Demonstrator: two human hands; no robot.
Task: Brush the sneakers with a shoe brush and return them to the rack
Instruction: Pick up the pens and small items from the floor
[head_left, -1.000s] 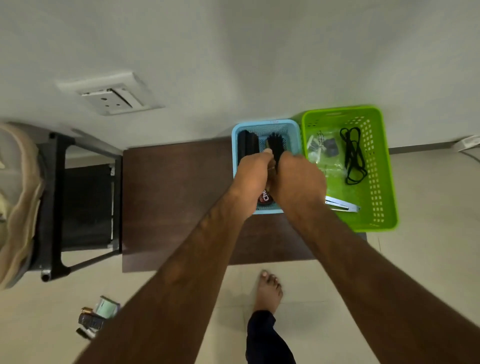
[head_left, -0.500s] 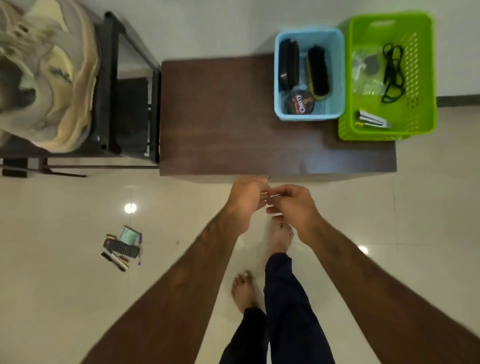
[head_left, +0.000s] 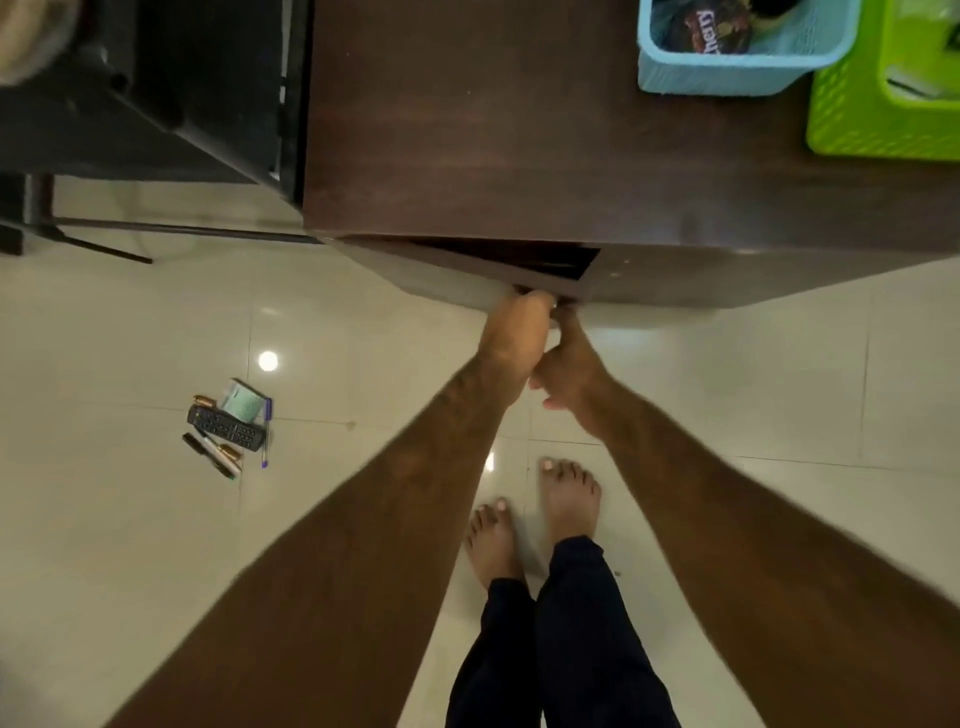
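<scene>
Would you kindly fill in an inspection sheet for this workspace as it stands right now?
Surface: dark wooden cabinet top, bare apart from two baskets at its far right.
Job's things: no sneakers or brush clearly seen; blue basket holds a polish tin; cabinet door is ajar.
Clutter: remote, pens and a small box in a pile on the floor.
Grippers: left hand grips the door's edge; right hand is beside it at the same edge, grip unclear.
Cables: nothing seen.
Surroundings: green basket, black metal stand left of the cabinet, glossy tiled floor, bare feet.
</scene>
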